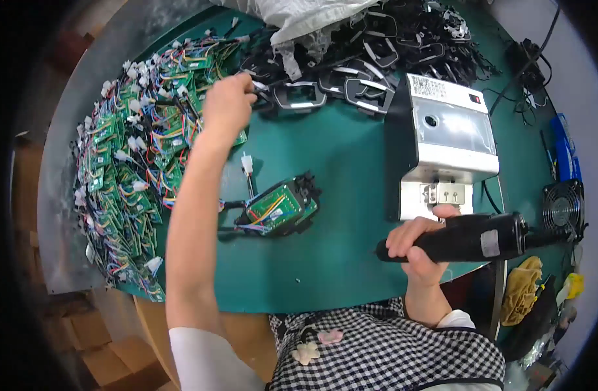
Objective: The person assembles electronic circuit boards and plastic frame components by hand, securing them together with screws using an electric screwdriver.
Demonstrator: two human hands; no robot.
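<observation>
- No real container in view: a white plastic bag [299, 16] at the worktop's [338, 215] far edge, contents not visible.
- Your left hand [227, 104] is stretched far fwd, arm nearly straight, at the seam between the board pile [136, 150] and the black frame pile [390, 45]. Grip: fingers pinched on sth small & white w/ wires at the pile edge; can't tell exactly what.
- Your right hand [419, 244] sits near the worktop's front edge, fist wrapped tight round a black power driver [468, 238], held about level, tip pointing left.
- One part-built unit [279, 207] lies mid-worktop btwn your hands: green board in a black frame, wires out to a white plug. Touched by neither hand.
- One grey machine [442, 140] just behind the right hand.
- Boards & frames: too many to count. One fan [563, 208] far right.
</observation>
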